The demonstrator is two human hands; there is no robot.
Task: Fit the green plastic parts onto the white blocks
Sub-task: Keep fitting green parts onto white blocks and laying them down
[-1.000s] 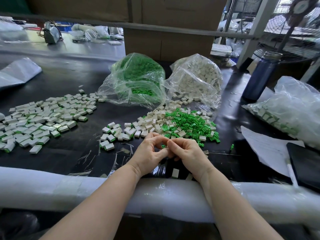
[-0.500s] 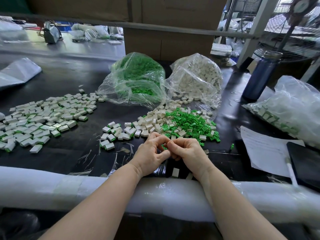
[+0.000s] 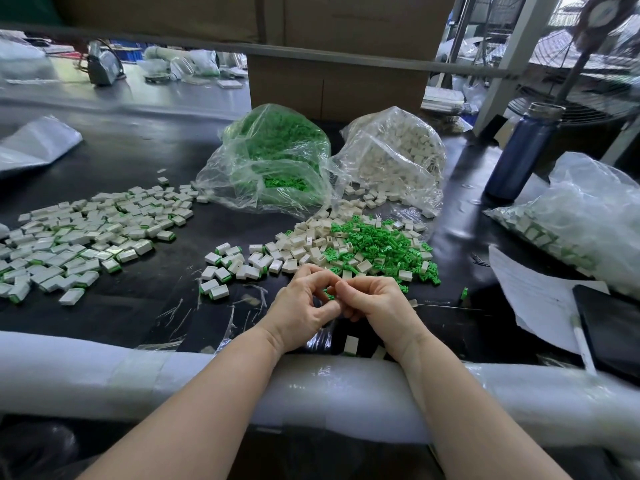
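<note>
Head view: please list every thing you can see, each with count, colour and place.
finished blocks: many, white with green, left pile
loose pile: many, white blocks and green parts mixed, centre
green bag: one, clear, green parts, behind centre
white bag: one, clear, white blocks, beside green bag
bottle: one, blue, right rear
right bag: one, clear, far right
paper: white, right
left hand: pinches a green part
right hand: fingers curled, meets left hand
</note>
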